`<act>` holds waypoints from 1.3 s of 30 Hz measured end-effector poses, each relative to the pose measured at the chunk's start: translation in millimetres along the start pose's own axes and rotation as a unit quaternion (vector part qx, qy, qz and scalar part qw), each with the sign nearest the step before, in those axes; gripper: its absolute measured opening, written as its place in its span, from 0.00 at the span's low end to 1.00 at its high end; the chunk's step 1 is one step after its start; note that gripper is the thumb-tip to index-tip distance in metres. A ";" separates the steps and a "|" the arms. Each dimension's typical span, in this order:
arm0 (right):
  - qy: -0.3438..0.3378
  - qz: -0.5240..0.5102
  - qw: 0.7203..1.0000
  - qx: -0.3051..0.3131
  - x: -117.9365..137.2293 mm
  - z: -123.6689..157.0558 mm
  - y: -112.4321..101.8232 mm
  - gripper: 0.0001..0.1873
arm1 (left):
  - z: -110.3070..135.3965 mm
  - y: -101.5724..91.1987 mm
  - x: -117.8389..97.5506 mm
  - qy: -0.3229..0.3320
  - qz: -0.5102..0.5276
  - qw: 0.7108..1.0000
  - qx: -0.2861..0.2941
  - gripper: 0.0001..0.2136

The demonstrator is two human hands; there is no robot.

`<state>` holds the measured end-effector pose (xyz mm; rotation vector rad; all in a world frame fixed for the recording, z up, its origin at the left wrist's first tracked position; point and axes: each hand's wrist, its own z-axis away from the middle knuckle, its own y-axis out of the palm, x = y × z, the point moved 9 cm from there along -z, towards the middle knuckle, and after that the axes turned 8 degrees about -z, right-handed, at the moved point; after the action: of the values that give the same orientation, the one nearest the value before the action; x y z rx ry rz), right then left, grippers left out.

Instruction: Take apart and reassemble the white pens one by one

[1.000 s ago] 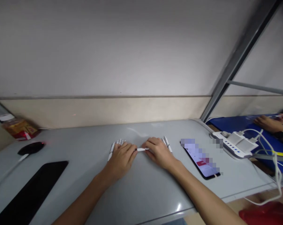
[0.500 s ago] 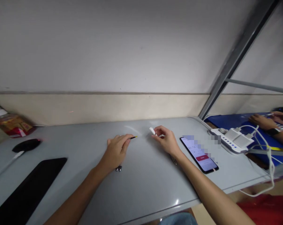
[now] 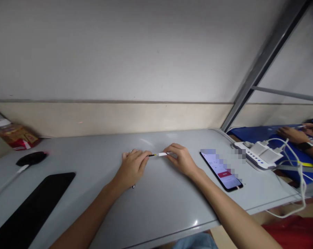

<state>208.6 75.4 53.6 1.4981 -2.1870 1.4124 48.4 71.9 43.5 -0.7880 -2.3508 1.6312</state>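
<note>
Pinched between the fingers and thumb of my left hand is a thin black pen refill with a yellowish tip, pointing right. My right hand grips a short white pen tube, which points left. The refill's tip and the tube's end face each other nearly in line, with a small gap between them. Both hands are just above the grey desk. A small shiny metal piece shows from below my left palm; the rest of it is hidden.
To the right lie a phone with its screen lit and a white power strip with cables. A black mat, a black mouse-like object and a jar are on the left. Another person's hand is at far right.
My hands have come closer together. The white tube has turned from a tilt to nearly level and now faces the refill's tip, and my left hand has shifted slightly right.
</note>
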 end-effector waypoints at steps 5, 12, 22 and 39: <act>-0.030 0.012 0.999 0.035 10.1 2.0 14.4 0.10 | 0.3 2.7 -8.8 0.011 0.003 1.000 0.012 0.13; -0.047 -0.009 0.998 0.041 15.6 2.7 15.6 0.10 | 1.3 5.2 -17.0 0.031 0.005 0.999 0.017 0.14; 0.023 0.034 0.994 0.101 8.8 3.7 23.4 0.14 | -0.4 -3.8 -5.5 0.012 0.010 0.999 -0.031 0.11; 0.021 0.104 0.988 0.110 11.2 3.9 23.7 0.11 | -3.8 -10.5 9.4 -0.023 0.152 0.987 -0.045 0.11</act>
<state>185.8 66.7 43.3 1.3163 -2.2800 1.7861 38.7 77.1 53.2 -1.1900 -2.4492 1.6759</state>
